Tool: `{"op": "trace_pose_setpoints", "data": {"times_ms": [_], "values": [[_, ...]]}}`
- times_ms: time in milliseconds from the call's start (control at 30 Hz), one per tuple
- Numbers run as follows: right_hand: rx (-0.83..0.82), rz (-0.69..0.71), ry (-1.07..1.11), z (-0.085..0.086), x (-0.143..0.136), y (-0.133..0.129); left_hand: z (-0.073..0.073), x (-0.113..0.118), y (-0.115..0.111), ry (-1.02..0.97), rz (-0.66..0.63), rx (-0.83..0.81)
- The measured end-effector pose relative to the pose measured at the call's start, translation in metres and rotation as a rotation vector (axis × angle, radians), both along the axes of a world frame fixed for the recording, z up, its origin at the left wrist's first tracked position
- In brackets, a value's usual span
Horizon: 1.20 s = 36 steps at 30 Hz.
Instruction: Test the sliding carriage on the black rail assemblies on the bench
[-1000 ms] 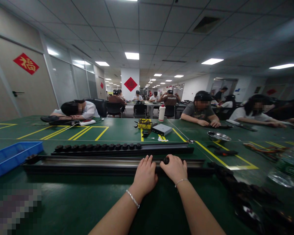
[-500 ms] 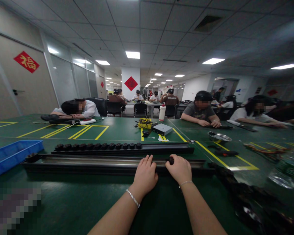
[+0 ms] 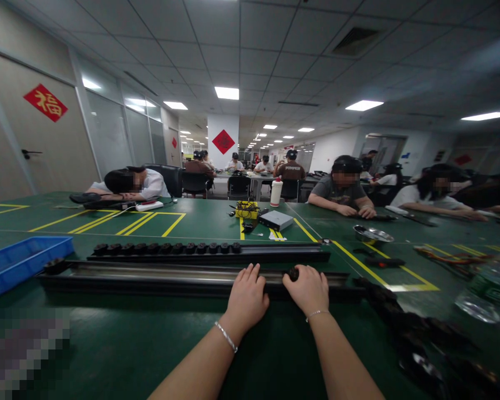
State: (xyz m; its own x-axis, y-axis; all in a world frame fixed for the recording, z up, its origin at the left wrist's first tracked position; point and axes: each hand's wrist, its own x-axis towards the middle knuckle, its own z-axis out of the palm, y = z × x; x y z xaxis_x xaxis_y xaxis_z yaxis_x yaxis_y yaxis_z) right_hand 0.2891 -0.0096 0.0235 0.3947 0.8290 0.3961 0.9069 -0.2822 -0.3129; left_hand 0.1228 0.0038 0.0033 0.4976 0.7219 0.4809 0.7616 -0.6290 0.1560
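Note:
A long black metal rail [image 3: 150, 273] with a pale inner channel lies crosswise in front of me. My left hand [image 3: 247, 291] is closed over it near the middle, fingers across the channel and thumb at the near side. To its right, my right hand [image 3: 306, 289] pinches a small black round part [image 3: 294, 274] at the rail; its lower side is hidden by my fingers. Behind lies a second black rail [image 3: 283, 253], parallel to the first. A row of several black blocks [image 3: 166, 248] sits along its left and middle part.
A blue tray [image 3: 29, 258] stands at the left. Dark jumbled parts [image 3: 416, 328] and a clear plastic bottle [image 3: 487, 286] are at the right. Farther back are a metal bowl [image 3: 373, 234], a grey box [image 3: 276, 220] and a white bottle [image 3: 276, 192]. Several people sit around.
My right hand has shifted very slightly to the right with the small black part. The left hand stays in place on the rail.

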Motion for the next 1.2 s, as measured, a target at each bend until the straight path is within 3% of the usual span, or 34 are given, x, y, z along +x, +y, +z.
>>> {"op": "trace_pose_setpoints", "data": {"times_ms": [1200], "values": [[0.029,-0.067,0.040,-0.003,0.013,0.001,-0.001,0.001,0.001,-0.031,-0.001,-0.016]]}}
